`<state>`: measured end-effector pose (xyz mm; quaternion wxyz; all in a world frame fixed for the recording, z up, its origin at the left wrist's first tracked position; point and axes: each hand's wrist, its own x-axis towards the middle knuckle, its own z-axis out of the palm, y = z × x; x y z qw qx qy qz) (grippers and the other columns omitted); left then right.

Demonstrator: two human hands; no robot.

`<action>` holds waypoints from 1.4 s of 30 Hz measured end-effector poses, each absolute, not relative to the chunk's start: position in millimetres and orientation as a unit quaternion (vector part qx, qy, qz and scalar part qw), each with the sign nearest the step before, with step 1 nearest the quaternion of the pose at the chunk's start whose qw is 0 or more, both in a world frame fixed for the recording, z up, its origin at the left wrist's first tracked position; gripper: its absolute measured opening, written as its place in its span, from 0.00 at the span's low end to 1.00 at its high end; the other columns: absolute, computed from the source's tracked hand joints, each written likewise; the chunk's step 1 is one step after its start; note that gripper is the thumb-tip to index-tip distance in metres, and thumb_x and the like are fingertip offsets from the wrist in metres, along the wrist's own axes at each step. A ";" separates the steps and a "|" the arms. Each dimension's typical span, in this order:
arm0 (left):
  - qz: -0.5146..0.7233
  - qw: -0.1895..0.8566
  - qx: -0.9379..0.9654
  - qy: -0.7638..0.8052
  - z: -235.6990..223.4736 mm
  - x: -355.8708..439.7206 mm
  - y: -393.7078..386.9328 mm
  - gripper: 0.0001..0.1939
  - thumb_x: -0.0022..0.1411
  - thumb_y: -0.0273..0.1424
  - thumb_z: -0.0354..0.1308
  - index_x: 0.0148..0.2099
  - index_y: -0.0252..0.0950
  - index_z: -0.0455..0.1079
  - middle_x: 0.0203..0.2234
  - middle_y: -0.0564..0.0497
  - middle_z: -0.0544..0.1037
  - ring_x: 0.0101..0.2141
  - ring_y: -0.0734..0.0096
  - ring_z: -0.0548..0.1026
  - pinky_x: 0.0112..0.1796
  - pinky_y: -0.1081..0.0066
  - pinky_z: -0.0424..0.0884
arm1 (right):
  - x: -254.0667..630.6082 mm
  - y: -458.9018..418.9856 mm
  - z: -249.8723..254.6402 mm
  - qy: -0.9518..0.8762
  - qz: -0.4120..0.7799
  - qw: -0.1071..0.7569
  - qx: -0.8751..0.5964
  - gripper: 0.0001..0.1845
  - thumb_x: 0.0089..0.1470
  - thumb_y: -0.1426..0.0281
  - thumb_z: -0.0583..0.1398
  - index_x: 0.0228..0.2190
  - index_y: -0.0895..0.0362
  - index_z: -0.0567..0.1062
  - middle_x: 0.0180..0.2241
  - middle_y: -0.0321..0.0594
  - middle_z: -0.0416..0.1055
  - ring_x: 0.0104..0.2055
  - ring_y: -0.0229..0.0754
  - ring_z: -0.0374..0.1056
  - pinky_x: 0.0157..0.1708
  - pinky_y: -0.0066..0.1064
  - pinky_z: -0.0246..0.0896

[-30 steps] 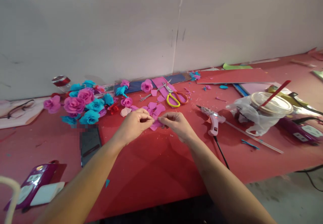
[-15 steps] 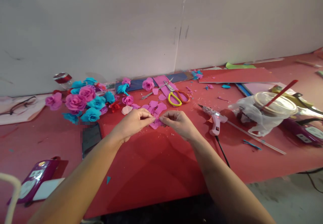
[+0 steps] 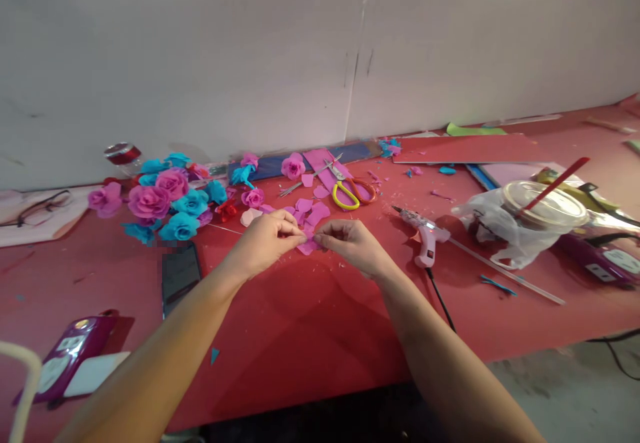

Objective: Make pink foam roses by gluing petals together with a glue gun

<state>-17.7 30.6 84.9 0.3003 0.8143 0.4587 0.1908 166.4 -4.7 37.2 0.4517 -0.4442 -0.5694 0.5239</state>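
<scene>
Over a pile of loose pink petals [image 3: 316, 214], my left hand [image 3: 267, 240] and my right hand [image 3: 350, 243] meet with their fingertips almost touching. Each thumb and forefinger pinches an edge of a small pink petal [image 3: 310, 236], whose outline blends into the pile behind it. Just beyond lie scissors [image 3: 346, 196] with yellow and orange handles, on a pink strip [image 3: 324, 171]. Finished pink roses [image 3: 253, 197] and a pale petal [image 3: 251, 217] sit near my left hand.
A bunch of pink and blue paper flowers [image 3: 170, 200] stands left, behind a phone [image 3: 181, 273]. Right of my hands lie a glue gun [image 3: 426, 240] with its cord and a bagged tub [image 3: 543, 203]. Purple power strips [image 3: 83, 346] and a red board [image 3: 465, 148] occupy the table.
Both hands stay in nearly the same place, still pinching the petal, with only slight finger movement. The whole view has shifted very slightly.
</scene>
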 end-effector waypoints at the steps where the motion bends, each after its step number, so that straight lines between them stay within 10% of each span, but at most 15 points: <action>1: 0.189 0.299 0.816 0.458 84.6 -18.2 30.8 0.11 0.55 0.37 0.58 0.25 0.39 0.76 0.31 0.52 0.71 0.33 0.71 0.70 0.35 0.70 0.65 | 166.2 -4.8 37.4 -0.569 0.525 0.451 -0.444 0.08 0.49 0.66 0.60 0.26 0.60 0.74 0.23 0.35 0.68 0.26 0.34 0.61 0.29 0.28 0.55; 42: 0.186 0.440 0.702 0.528 90.5 -17.6 17.9 0.13 0.48 0.30 0.60 0.39 0.37 0.72 0.33 0.50 0.74 0.28 0.72 0.71 0.31 0.69 0.66 | 163.7 -7.9 41.4 -0.562 0.496 0.486 -0.450 0.10 0.49 0.64 0.60 0.25 0.59 0.73 0.23 0.35 0.66 0.26 0.34 0.59 0.28 0.29 0.54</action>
